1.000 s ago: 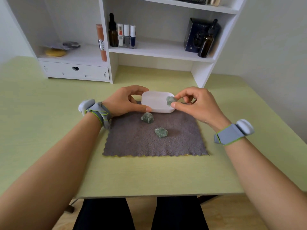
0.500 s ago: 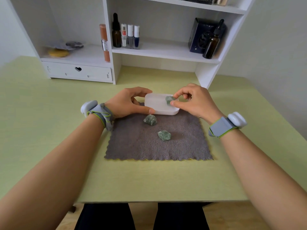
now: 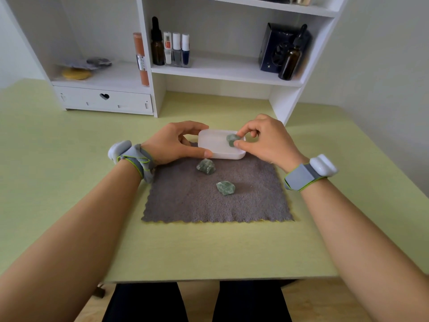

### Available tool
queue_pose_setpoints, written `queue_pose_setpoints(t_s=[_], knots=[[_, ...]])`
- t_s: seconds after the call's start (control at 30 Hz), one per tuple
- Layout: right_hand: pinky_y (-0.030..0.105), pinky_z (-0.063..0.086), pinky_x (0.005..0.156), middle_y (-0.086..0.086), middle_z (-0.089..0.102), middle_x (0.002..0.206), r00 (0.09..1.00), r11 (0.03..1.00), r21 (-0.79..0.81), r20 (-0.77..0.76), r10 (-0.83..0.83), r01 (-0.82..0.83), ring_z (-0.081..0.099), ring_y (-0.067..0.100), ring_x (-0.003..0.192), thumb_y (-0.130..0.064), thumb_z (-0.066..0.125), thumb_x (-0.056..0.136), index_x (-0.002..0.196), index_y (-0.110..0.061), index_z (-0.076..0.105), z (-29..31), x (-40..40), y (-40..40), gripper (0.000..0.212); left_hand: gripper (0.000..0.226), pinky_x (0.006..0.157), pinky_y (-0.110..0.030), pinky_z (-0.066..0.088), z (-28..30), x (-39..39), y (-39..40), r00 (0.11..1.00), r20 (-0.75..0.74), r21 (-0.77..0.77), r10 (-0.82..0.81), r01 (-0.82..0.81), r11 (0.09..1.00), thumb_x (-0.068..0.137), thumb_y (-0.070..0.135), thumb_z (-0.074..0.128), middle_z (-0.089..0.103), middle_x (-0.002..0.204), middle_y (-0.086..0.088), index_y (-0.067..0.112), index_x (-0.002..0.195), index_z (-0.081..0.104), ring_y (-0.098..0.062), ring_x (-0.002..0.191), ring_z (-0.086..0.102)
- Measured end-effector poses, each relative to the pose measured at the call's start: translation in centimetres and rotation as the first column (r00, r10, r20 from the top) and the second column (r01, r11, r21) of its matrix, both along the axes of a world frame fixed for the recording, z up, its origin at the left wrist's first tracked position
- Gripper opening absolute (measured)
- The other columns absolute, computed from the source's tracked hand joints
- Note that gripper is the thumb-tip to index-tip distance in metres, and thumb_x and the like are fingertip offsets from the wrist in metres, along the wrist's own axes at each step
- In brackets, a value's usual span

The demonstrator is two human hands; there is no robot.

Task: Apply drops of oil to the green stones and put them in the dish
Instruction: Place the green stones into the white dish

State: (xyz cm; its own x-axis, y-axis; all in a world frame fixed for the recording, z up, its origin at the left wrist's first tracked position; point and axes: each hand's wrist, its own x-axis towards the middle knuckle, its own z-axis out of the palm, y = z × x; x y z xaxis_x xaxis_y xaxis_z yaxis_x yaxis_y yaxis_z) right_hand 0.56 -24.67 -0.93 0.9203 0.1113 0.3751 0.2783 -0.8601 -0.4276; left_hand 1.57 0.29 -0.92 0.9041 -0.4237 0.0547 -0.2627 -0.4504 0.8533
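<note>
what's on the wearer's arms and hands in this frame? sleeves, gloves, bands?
No sleeves or gloves: both forearms and hands are bare. The left hand and right hand each have a grey fabric wrist strap edged in lime green, carrying a rounded white plastic module. No cables or markings visible.

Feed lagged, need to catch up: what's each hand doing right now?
Left hand: holding the white dish.
Right hand: pinching a green stone over the dish.

Just 1 camera here, strapped to the person's head, looking forward and down over the green table point(image 3: 69, 182) from its near edge, close in, wide-angle, with the white shelf unit point(image 3: 148, 66) along the far edge.
</note>
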Motion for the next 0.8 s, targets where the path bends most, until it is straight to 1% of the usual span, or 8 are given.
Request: queue_pose_setpoints(t_s=[0.07, 0.17, 0.27, 0.37, 0.47, 0.53, 0.67, 0.8], knots=[[0.029, 0.045, 0.066, -0.013, 0.045, 0.078, 1.0, 1.0, -0.018, 0.001, -0.01, 0.01, 0.048, 0.004, 0.07, -0.037, 0.082, 0.077, 0.088, -0.031, 0.076, -0.01, -0.08, 0.08, 0.014, 0.064, 0.089, -0.031, 0.055, -0.03, 0.01, -0.02, 1.0, -0.002, -0.008, 0.002, -0.003, 1.0, 0.068, 0.029, 0.085, 0.064, 0.122, 0.01, 0.026, 0.127, 0.059, -0.008, 0.065, 0.057], [0.034, 0.05, 0.071, -0.013, 0.045, 0.079, 1.0, 1.0, -0.03, 0.008, -0.009, 0.009, 0.05, 0.01, 0.075, -0.037, 0.082, 0.078, 0.091, -0.032, 0.076, 0.01, -0.29, 0.24, 0.016, 0.063, 0.084, -0.026, 0.054, -0.11, -0.03, -0.11, 1.0, 0.002, -0.015, 0.006, -0.006, 1.0, 0.068, 0.027, 0.085, 0.064, 0.122, 0.009, 0.025, 0.126, 0.06, -0.004, 0.06, 0.054], [0.039, 0.053, 0.075, -0.012, 0.047, 0.081, 1.0, 1.0, -0.014, 0.013, 0.006, -0.006, 0.05, 0.011, 0.075, -0.036, 0.081, 0.077, 0.096, -0.03, 0.073, 0.07, -0.34, 0.22, 0.022, 0.063, 0.082, -0.027, 0.053, -0.1, -0.12, -0.17, 1.0, 0.003, -0.022, 0.009, -0.009, 1.0, 0.068, 0.025, 0.085, 0.065, 0.122, 0.008, 0.024, 0.126, 0.06, -0.006, 0.06, 0.052], [0.038, 0.049, 0.072, -0.012, 0.048, 0.081, 1.0, 1.0, 0.02, -0.007, 0.005, -0.005, 0.045, 0.003, 0.069, -0.037, 0.083, 0.074, 0.099, -0.03, 0.067, 0.11, -0.23, 0.12, 0.031, 0.063, 0.085, -0.029, 0.053, -0.05, -0.18, -0.18, 1.0, 0.004, -0.017, 0.01, -0.01, 1.0, 0.069, 0.024, 0.084, 0.064, 0.122, 0.007, 0.023, 0.127, 0.059, -0.006, 0.06, 0.053], [0.036, 0.047, 0.07, -0.012, 0.049, 0.083, 0.999, 0.999, 0.033, -0.049, -0.009, 0.01, 0.045, 0.002, 0.069, -0.038, 0.084, 0.071, 0.101, -0.031, 0.063, 0.1, -0.12, 0.1, 0.037, 0.063, 0.087, -0.031, 0.053, 0.04, -0.21, -0.18, 1.0, 0.005, -0.016, 0.003, -0.003, 1.0, 0.069, 0.024, 0.084, 0.064, 0.123, 0.007, 0.023, 0.127, 0.059, -0.007, 0.061, 0.053], [0.035, 0.047, 0.069, -0.013, 0.049, 0.083, 0.998, 1.0, 0.016, -0.056, -0.019, 0.02, 0.047, 0.005, 0.072, -0.039, 0.084, 0.071, 0.101, -0.03, 0.062, 0.11, -0.07, 0.18, 0.038, 0.063, 0.09, -0.033, 0.053, 0.09, -0.23, -0.18, 1.0, 0.001, -0.013, -0.002, 0.002, 1.0, 0.07, 0.024, 0.084, 0.064, 0.123, 0.007, 0.023, 0.128, 0.058, -0.009, 0.064, 0.055], [0.035, 0.047, 0.07, -0.014, 0.047, 0.081, 0.999, 0.999, -0.019, -0.024, -0.027, 0.026, 0.05, 0.012, 0.08, -0.04, 0.082, 0.073, 0.101, -0.029, 0.062, 0.05, -0.08, 0.4, 0.036, 0.064, 0.094, -0.039, 0.054, 0.11, -0.22, -0.15, 1.0, 0.004, -0.006, -0.005, 0.005, 1.0, 0.069, 0.025, 0.084, 0.063, 0.123, 0.008, 0.023, 0.127, 0.058, -0.011, 0.066, 0.056], [0.038, 0.05, 0.073, -0.013, 0.048, 0.082, 0.999, 1.0, -0.001, -0.02, -0.029, 0.029, 0.05, 0.012, 0.079, -0.041, 0.082, 0.075, 0.101, -0.028, 0.063, 0.25, -0.44, 0.51, 0.036, 0.064, 0.092, -0.037, 0.054, -0.03, -0.14, -0.1, 1.0, 0.002, -0.02, -0.005, 0.005, 1.0, 0.068, 0.026, 0.084, 0.064, 0.123, 0.008, 0.024, 0.127, 0.059, -0.01, 0.066, 0.057]])
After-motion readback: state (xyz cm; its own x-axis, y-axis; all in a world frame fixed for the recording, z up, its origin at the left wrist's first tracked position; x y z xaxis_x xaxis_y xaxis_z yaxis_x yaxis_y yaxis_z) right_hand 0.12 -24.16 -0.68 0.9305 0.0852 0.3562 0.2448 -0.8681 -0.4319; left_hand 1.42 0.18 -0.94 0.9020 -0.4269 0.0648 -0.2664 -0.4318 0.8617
